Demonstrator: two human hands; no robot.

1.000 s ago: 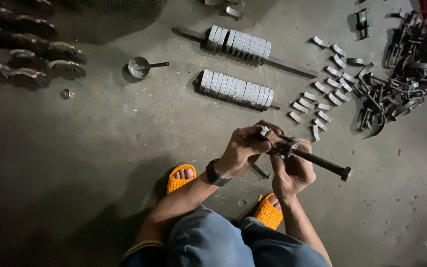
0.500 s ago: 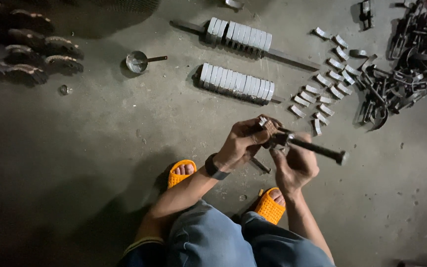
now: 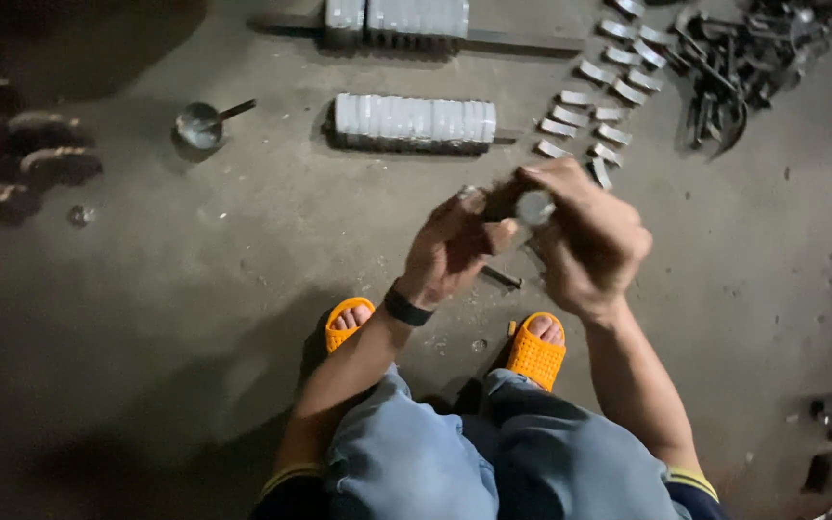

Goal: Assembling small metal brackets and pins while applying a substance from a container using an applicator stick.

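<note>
Above the concrete floor (image 3: 195, 318), between the two orange sandals (image 3: 535, 352), the left hand (image 3: 455, 248) and the right hand (image 3: 591, 239) meet and both close around a small round metal part (image 3: 534, 207), which shows its shiny end between the fingers. Just behind the hands lies a row of grey plates stacked on a rod (image 3: 414, 119), and to its right some loose metal pieces (image 3: 589, 120) are spread. A small metal ladle (image 3: 202, 123) rests well apart on the left.
</note>
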